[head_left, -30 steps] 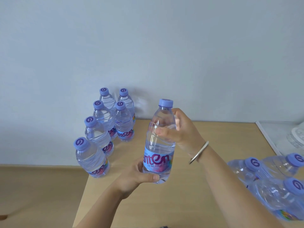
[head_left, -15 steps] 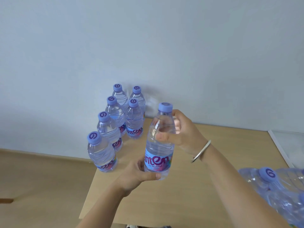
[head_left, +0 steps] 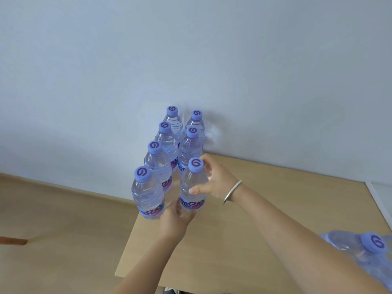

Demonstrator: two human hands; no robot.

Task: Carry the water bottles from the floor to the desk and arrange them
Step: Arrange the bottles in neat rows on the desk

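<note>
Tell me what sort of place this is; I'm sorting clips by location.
Probably a plain indoor room, perhaps an office or home. A light wooden desk stands against a bare pale wall, with wood-look floor to its left. Identical water bottles stand on it in rows.

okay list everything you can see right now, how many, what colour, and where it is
standing water bottles: six, clear with purple caps, two rows at the desk's back left corner
held bottle: one, clear, purple cap, front of the right row
wrapped bottles: count unclear, clear, purple cap, far right edge
desk: one, light wood, against the wall
wall: pale grey-blue
floor: light wood, left
bracelet: one, silver, right wrist
left hand: grip at the held bottle's base
right hand: grip round its upper body
</note>
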